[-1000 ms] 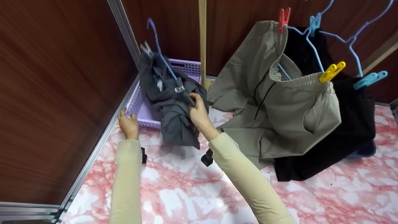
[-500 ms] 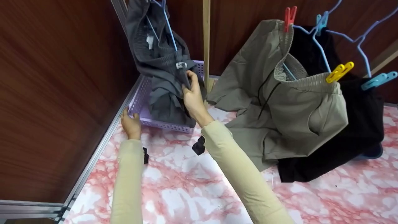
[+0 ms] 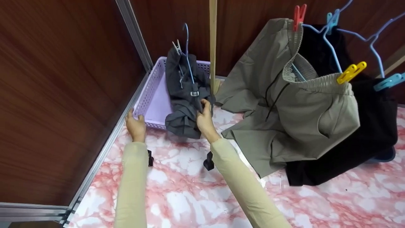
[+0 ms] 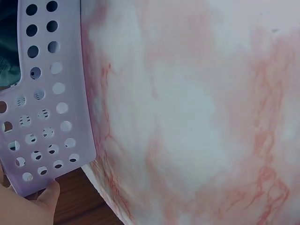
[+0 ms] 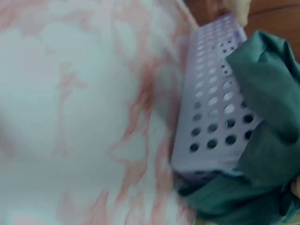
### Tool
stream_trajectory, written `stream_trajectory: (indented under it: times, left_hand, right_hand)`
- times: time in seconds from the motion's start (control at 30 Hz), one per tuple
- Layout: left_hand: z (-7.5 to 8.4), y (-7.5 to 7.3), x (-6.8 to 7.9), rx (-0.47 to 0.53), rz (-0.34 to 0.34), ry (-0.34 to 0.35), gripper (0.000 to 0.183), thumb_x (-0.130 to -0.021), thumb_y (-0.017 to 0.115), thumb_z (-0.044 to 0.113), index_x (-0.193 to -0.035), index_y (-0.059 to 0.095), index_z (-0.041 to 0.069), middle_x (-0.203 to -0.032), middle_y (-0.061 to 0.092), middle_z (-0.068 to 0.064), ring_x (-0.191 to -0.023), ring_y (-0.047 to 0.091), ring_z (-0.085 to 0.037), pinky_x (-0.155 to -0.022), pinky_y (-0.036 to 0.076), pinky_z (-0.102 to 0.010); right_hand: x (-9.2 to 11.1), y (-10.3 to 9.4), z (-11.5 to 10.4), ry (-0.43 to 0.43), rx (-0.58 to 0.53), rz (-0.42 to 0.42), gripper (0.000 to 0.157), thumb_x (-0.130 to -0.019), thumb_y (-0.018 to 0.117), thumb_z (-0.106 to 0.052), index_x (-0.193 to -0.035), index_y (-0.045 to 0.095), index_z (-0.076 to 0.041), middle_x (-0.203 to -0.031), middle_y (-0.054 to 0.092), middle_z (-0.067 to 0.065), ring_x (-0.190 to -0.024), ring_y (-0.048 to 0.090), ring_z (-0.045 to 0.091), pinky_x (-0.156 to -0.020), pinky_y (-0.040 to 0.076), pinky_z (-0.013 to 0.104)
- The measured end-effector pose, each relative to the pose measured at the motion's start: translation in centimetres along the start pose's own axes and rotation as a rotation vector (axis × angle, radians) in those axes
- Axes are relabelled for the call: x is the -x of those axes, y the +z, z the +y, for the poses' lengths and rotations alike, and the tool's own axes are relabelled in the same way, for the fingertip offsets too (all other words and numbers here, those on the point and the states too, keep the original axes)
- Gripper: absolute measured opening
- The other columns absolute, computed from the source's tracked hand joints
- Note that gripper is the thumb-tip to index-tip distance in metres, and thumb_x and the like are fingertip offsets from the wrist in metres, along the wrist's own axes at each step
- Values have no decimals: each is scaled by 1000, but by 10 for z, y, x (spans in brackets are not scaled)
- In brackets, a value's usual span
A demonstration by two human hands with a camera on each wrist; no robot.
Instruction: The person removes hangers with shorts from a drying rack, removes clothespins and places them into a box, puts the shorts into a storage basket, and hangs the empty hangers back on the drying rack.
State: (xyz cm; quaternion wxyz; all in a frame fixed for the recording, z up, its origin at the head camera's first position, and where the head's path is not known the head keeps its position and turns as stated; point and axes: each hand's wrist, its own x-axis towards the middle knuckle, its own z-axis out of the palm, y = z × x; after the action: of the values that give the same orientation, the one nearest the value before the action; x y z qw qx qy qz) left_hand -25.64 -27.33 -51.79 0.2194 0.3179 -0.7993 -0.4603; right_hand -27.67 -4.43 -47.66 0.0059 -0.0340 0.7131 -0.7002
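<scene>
A lilac perforated basket (image 3: pixel 156 123) stands on the floor, and my left hand (image 3: pixel 136 128) holds its near left corner. In the left wrist view the thumb of that left hand (image 4: pixel 35 206) lies against the corner wall. My right hand (image 3: pixel 206 120) grips dark grey pants (image 3: pixel 183 122) by the side below a clip on the waistband. The pants are bunched over the basket's right part, and some cloth hangs past the near rim. A blue hanger (image 3: pixel 189 65) and a pale clothespin (image 3: pixel 177 47) are still on them. In the right wrist view the pants (image 5: pixel 276 103) look green.
Beige pants (image 3: pixel 303 117) hang on a blue hanger with a red clothespin (image 3: pixel 298 17) and a yellow one (image 3: pixel 351 72). Behind them are black pants (image 3: pixel 376 120). A wooden post (image 3: pixel 213 41) rises behind the basket, and a brown panel (image 3: pixel 63 95) borders the left.
My right hand raised the grey pants and hanger, then lowered them over the basket's right part, where they now sit bunched. My left hand stays at the basket corner.
</scene>
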Motion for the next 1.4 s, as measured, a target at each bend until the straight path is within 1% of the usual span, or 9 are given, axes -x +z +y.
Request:
stream_trajectory:
  times: [0.13,0.43,0.57,0.7,0.77,0.87,1.07,1.2,1.4]
  left_hand:
    - [2,-3,-3,13,0,-7,51,-88,49,4,-139,42,1,-136,45,-28,-126,44,-43,-112,35,-45]
    - [-2,-10,-5,13,-7,-33,52,-88,48,4,-140,41,1,-141,41,-27,-132,40,-42,-114,32,-44]
    - [-2,-11,-6,6,3,-25,51,-88,47,5,-139,42,1,-142,42,-26,-132,41,-41,-114,32,-43]
    - [-3,-12,-7,3,5,-25,51,-88,48,5,-139,43,1,-142,42,-25,-132,40,-40,-114,32,-42]
    - [-3,-12,-7,6,4,-26,51,-88,48,5,-138,43,1,-142,41,-26,-133,40,-40,-114,31,-42]
    - [-4,-10,-5,13,-10,-41,51,-89,48,6,-140,41,2,-144,39,-25,-133,39,-41,-115,31,-44]
    - [-5,-5,0,21,-17,-38,51,-89,47,4,-140,40,0,-143,39,-26,-134,38,-41,-116,29,-43]
    - [-2,-2,1,21,-12,-6,51,-88,48,3,-138,42,-1,-142,41,-27,-133,39,-41,-115,31,-42]
    - [0,0,1,26,-22,-7,51,-88,48,4,-138,42,0,-141,41,-27,-132,40,-41,-115,31,-42]
  right_hand:
    - [0,-3,-2,17,107,-54,44,-90,36,9,-134,30,6,-144,29,26,-139,26,34,-118,22,42]
    - [9,2,-10,-12,505,-95,47,-93,56,-17,-135,43,-1,-135,45,26,-128,43,40,-109,35,45]
    - [14,0,-11,-4,613,-211,78,-79,75,-32,-142,37,-6,-138,36,27,-129,37,42,-109,37,47]
    - [16,-5,-12,-20,754,-354,103,-64,87,-31,-147,29,-10,-142,31,26,-129,35,42,-108,38,46]
    - [16,-6,-12,-59,793,-363,96,-65,86,-23,-144,33,-10,-139,37,24,-126,42,41,-106,41,45]
    - [17,-5,-11,-100,767,-301,72,-68,84,-14,-130,49,-6,-125,53,21,-115,53,37,-99,46,43]
    - [17,-2,-8,-79,707,-157,24,-77,77,-15,-93,67,-2,-95,66,16,-93,63,29,-84,52,39]
    - [16,-2,-7,-50,686,-80,19,-82,72,-14,-93,67,0,-91,65,15,-87,64,28,-79,52,36]
    - [11,-6,-8,-6,620,-106,27,-81,70,-8,-106,66,2,-95,67,16,-89,63,27,-81,52,35]
